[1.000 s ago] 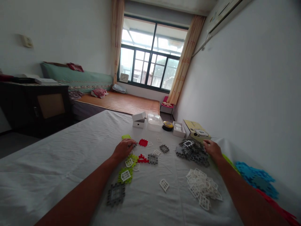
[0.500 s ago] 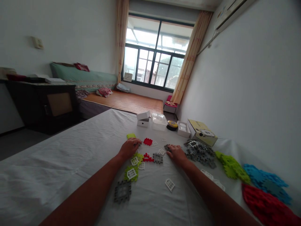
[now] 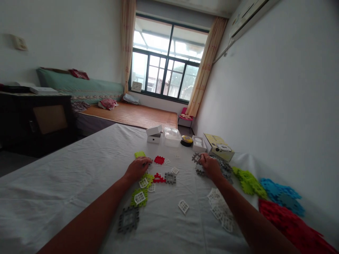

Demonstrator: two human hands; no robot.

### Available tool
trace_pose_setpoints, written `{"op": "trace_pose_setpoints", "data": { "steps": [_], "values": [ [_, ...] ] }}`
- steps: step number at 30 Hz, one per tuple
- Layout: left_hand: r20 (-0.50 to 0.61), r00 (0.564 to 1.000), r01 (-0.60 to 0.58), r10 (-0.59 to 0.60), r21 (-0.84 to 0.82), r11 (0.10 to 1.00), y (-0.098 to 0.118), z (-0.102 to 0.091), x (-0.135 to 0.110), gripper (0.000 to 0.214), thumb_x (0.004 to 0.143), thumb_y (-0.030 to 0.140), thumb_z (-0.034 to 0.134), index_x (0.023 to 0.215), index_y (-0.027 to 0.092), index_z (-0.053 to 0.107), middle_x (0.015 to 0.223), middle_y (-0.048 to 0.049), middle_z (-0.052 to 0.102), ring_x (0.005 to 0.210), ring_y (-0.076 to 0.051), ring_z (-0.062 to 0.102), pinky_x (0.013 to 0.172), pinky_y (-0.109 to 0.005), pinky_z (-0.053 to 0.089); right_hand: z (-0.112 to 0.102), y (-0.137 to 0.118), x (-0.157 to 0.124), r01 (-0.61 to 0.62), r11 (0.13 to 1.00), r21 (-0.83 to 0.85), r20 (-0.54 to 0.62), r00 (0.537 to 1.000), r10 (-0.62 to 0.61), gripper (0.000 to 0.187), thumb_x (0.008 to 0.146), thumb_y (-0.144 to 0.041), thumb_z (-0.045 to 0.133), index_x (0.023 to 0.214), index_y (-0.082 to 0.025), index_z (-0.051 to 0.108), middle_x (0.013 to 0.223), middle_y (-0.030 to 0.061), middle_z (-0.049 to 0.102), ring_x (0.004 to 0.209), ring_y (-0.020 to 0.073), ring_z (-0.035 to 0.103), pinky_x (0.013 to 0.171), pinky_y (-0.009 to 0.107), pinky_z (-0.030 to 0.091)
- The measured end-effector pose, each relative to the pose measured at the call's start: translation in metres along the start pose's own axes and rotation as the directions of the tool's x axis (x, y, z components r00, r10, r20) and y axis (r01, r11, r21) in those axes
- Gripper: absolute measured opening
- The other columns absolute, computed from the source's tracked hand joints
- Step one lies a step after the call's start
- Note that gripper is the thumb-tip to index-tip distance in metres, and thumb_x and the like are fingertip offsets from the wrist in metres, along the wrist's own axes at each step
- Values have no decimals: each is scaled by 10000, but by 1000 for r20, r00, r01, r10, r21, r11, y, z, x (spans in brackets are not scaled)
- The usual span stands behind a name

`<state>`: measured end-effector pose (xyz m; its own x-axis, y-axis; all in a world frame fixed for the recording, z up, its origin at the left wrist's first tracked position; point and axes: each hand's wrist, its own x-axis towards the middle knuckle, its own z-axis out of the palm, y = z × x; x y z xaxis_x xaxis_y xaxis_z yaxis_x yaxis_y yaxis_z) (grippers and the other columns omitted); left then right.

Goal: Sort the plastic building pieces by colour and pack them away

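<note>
My left hand (image 3: 137, 167) rests on the table's left half, its fingers closed over a grey notched building piece that is mostly hidden. Beside it lie a lime piece (image 3: 139, 154) and a red piece (image 3: 159, 160). At the pile of grey pieces (image 3: 225, 168), my right hand (image 3: 211, 165) pinches a grey building piece (image 3: 196, 157) with square openings. Between the hands, a red piece (image 3: 159, 178) sits against a grey one (image 3: 170, 178). White window pieces lie around, one on a lime square (image 3: 139, 197) above a dark grey frame piece (image 3: 128, 219).
White window pieces (image 3: 220, 210) are heaped under my right forearm. Lime (image 3: 249, 181), blue (image 3: 282, 195) and red (image 3: 288, 225) piles lie at right. Along the back stand a white box (image 3: 154, 135), a clear container (image 3: 172, 137), a round tin (image 3: 186, 140) and a yellow carton (image 3: 219, 146).
My right hand has moved right, from the table's middle to the grey pile, with a grey piece at its fingertips. My left hand stays in place. The view has turned slightly right.
</note>
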<state>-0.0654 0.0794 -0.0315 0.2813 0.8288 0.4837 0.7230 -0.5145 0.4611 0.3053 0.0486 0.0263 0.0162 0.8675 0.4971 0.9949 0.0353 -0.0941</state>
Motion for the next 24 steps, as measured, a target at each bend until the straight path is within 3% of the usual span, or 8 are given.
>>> {"op": "trace_pose_setpoints", "data": {
  "steps": [4,8,12,14,18,24],
  "values": [
    [4,1000,5,-5,-13,1000,-1,1,1,264,785,181,481,907,230,710,1013,-25,715,1001,-195,626,934,-317,459,-32,61,16,-241,965,-103,-130,965,227,403,967,-275,242,1107,-138,594,881,135,708,746,207,665,643,279,425],
    [11,1000,2,-2,-17,1000,0,0,2,269,787,195,472,906,223,711,1007,-32,718,999,-199,628,935,-324,460,-36,98,13,-340,921,-190,-148,937,315,425,964,-324,275,1098,-110,617,775,174,689,694,246,662,621,313,430],
    [12,1000,8,-8,-13,1000,0,-2,1,264,785,206,476,900,230,712,1013,-28,716,996,-197,631,936,-320,462,-18,106,10,-228,954,-192,-38,974,225,364,930,-413,403,1085,-192,647,833,125,704,771,229,669,701,306,445],
    [7,1000,12,-11,-15,1000,1,-2,0,262,782,207,478,897,235,712,1009,-21,717,993,-195,632,938,-316,462,-11,111,10,-201,964,-175,-3,979,204,373,940,-408,377,1097,-202,645,906,116,707,849,214,661,752,293,440],
    [11,1000,12,-12,-7,1000,1,-2,1,265,780,197,469,894,230,706,1008,-23,716,987,-188,631,930,-309,465,0,124,10,-247,958,-145,34,966,255,452,968,-309,240,1076,-147,648,991,140,702,927,205,646,811,296,434],
    [22,1000,4,-4,-6,1000,3,-2,1,273,777,160,468,904,224,701,1017,-27,713,994,-188,625,934,-318,460,20,121,6,-276,957,-91,87,955,284,505,953,-420,218,1044,-198,663,991,100,712,891,216,661,749,327,474]
  ]
}}
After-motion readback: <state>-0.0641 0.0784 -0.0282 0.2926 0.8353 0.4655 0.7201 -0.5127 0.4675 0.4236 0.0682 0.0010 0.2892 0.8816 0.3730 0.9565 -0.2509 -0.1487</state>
